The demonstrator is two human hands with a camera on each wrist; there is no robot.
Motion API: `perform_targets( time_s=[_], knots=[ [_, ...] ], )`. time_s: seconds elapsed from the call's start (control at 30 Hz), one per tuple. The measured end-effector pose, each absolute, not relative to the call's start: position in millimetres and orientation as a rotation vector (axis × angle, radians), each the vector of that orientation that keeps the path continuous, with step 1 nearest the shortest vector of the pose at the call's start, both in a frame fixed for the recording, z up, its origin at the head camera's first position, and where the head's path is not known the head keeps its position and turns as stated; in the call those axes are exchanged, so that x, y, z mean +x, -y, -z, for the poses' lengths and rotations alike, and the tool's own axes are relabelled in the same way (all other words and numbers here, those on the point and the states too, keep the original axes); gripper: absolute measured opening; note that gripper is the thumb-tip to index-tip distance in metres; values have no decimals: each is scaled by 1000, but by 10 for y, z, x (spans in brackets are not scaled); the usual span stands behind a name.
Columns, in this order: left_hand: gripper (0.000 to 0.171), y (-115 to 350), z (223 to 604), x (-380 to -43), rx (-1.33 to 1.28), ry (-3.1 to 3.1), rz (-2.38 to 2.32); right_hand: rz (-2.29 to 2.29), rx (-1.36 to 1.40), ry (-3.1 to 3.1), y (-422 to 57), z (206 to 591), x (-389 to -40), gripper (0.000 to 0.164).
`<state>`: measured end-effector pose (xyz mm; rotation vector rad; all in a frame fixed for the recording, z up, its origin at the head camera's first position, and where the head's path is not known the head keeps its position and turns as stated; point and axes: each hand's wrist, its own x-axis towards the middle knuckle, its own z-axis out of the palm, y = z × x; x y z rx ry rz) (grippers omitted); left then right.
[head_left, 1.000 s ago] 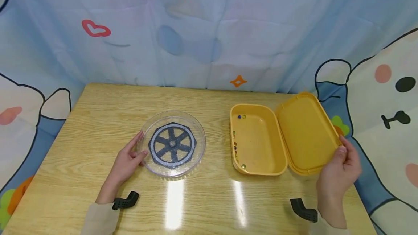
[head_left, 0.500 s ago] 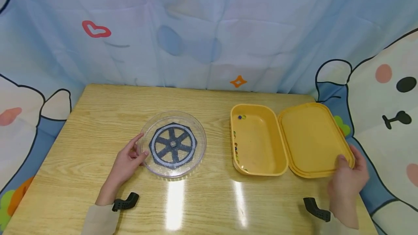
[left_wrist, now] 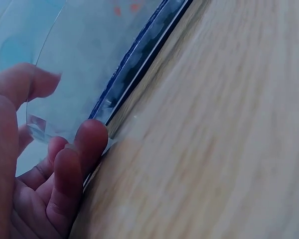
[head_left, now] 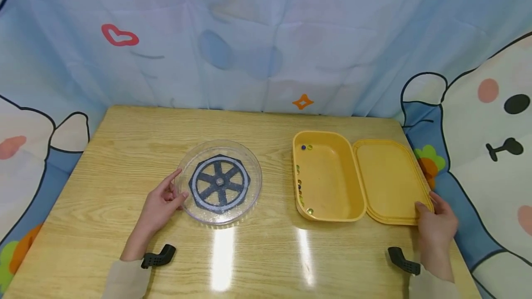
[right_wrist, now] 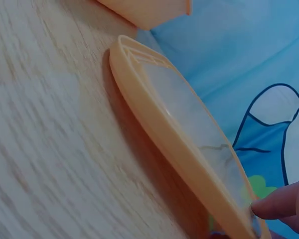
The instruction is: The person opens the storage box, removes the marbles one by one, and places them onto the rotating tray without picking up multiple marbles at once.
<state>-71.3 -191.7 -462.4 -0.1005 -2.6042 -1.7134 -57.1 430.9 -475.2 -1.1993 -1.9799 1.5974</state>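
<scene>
My left hand grips the left rim of a clear round dish, thumb and fingers around its edge. A dark six-spoked wheel shape with a pale ring shows in the middle of the dish. In the left wrist view, curled fingers lie close to the wood at the dish's edge. My right hand pinches the near right corner of a yellow lid. Beside the lid stands an open yellow box. Several small glass marbles lie along the box's left side.
The wooden table ends at a blue patterned curtain at the back and sides. The lid lies between the box and the table's right edge. A black wrist mount sits on each forearm.
The yellow lid has come down from a tilted pose to nearly flat beside the box, lowered by my right hand. My left hand and the dish have stayed in place.
</scene>
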Motion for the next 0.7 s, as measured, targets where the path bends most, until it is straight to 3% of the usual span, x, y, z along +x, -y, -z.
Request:
perform_targets(
  time_s=[0.27, 0.7],
  knots=[
    [66, 2051, 4998, -827, -112, 2615, 1725, -1318, -1156, 2223, -4228, 4643, -568, 48],
    [67, 2027, 4916, -823, -226, 2732, 1445, -1196, -1012, 2244, -4036, 4275, -585, 44]
  ],
)
